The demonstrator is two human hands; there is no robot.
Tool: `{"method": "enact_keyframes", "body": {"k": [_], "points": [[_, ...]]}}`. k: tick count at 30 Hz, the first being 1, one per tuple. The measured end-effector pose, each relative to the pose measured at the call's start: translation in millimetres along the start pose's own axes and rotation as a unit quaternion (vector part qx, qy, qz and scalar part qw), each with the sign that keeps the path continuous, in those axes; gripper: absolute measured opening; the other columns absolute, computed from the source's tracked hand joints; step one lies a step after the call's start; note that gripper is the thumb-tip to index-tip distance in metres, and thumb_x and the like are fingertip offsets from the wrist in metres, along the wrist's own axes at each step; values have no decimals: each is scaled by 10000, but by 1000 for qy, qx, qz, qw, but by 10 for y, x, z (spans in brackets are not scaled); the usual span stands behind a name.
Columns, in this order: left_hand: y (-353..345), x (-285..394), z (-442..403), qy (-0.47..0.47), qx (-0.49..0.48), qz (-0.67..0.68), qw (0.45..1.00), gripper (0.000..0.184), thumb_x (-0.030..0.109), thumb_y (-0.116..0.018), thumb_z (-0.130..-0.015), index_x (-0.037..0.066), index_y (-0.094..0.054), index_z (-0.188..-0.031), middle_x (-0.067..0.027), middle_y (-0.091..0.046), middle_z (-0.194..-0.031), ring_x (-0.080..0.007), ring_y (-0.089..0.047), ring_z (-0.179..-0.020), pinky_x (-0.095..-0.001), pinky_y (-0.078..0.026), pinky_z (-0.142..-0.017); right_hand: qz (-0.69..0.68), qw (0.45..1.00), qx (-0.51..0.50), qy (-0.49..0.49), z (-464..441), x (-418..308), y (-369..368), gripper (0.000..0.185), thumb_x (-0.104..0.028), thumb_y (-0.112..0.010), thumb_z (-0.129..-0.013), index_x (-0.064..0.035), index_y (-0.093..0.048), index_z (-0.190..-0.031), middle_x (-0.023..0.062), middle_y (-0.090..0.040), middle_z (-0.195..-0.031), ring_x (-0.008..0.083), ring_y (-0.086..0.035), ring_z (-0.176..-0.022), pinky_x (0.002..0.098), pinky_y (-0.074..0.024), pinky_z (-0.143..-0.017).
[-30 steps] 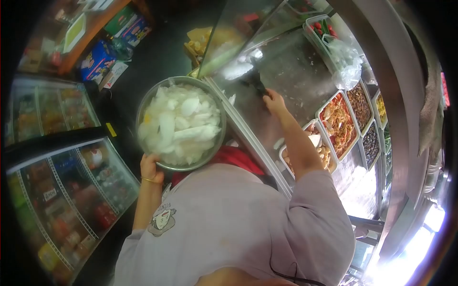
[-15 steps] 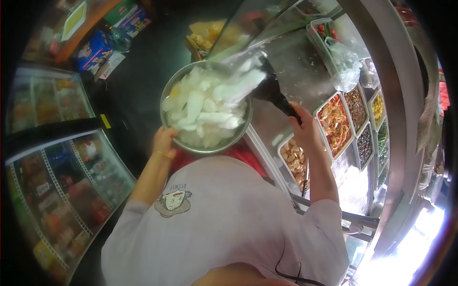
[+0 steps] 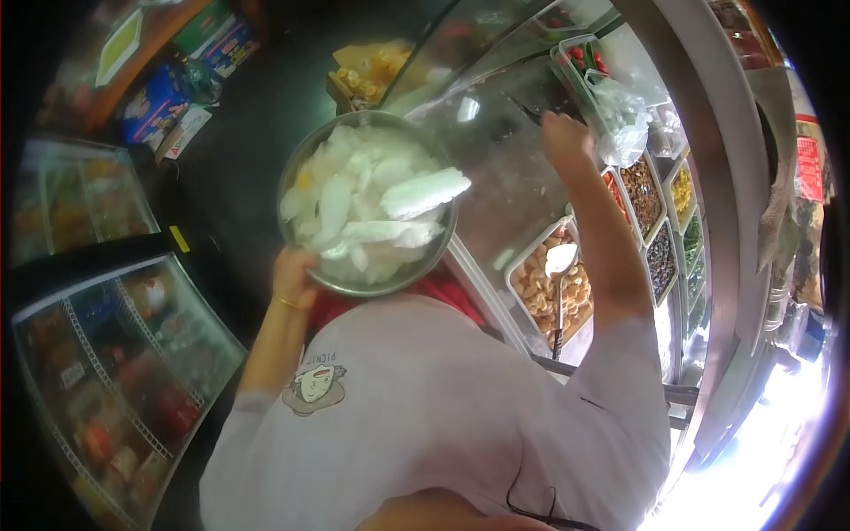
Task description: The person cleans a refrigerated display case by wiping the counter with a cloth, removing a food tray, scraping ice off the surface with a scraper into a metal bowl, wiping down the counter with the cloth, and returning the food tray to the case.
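Note:
A large metal bowl (image 3: 447, 243) sits in front of my body, heaped with whitish translucent chunks (image 3: 336, 199). Two longer white slabs lie on top, one of them (image 3: 427, 193) reaching over the right rim. My left hand (image 3: 293, 273) grips the bowl's near left rim, its thumb side against the metal. Out to the right, my right hand (image 3: 567, 140) is closed around a dark tool (image 3: 526, 110). Only a thin dark part of that tool shows against the counter, so its kind is unclear. My right forearm passes above the food tubs.
Along the right stand a tub of pale pieces (image 3: 531, 281) with a spoon (image 3: 560, 261) in it, and trays of brown (image 3: 641, 190) and yellow toppings. A plastic bag (image 3: 624, 124) lies beyond. Glass-door fridges (image 3: 133, 354) are at left; a yellow-filled box (image 3: 372, 75) stands behind the bowl.
My right hand has moved forward, away from the bowl, with the dark tool. White pieces blurred above the bowl's right side now lie in it. The bowl has shifted slightly left.

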State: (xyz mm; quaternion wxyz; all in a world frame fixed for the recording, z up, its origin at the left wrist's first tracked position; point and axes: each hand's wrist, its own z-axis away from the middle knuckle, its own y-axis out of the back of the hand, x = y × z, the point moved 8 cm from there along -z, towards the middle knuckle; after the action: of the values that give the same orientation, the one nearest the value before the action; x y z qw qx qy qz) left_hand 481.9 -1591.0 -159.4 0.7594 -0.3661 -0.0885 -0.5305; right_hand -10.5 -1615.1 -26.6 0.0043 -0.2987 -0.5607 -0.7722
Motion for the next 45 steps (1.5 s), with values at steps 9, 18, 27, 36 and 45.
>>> {"method": "enact_keyframes", "body": {"k": [9,18,27,36,45], "points": [[1003,128,174,-61,64,40,995,529,-109,-446,-661,-34,-495,-1182,-143,-592,-1088,-282,-598,-990,-390,-498,-881,-27,990,-90,102,-110,-1690,391,204,-164,-632,-782,-149,-736,-958,42,-700,-1019,237,-676,-946,365,-553,-712],[1324,422,116,-87,71,63,992,551,-91,-444,-663,-36,-486,-1209,-141,-596,-1107,-283,-599,-1012,-397,-493,-908,-68,970,-178,151,846,-2145,798,168,-147,-635,-775,-81,-727,-899,130,-687,-1031,277,-674,-943,367,-552,-701],[1366,628,197,-83,68,68,992,515,-106,-439,-675,-36,-494,-1182,-131,-587,-1092,-271,-576,-1020,-382,-480,-909,-513,761,-366,-155,1863,25,-1062,172,-184,-542,-882,-43,-626,-933,40,-567,-601,79,-455,-403,262,-353,-349],[1217,559,366,-79,48,50,994,602,-103,-432,-657,-19,-452,-1253,-139,-569,-1179,-294,-575,-1074,-423,-480,-948,-606,766,-213,-14,1238,-1013,-1433,281,-267,-520,-874,-22,-639,-940,99,-571,-652,184,-557,-574,336,-435,-562],[1034,439,604,-92,87,74,989,616,-93,-449,-657,-21,-440,-1269,-149,-566,-1185,-315,-570,-1083,-454,-476,-964,-545,834,-83,14,716,-1731,-1443,403,-397,-541,-868,-25,-606,-1009,229,-635,-886,387,-614,-865,457,-451,-758]]}}
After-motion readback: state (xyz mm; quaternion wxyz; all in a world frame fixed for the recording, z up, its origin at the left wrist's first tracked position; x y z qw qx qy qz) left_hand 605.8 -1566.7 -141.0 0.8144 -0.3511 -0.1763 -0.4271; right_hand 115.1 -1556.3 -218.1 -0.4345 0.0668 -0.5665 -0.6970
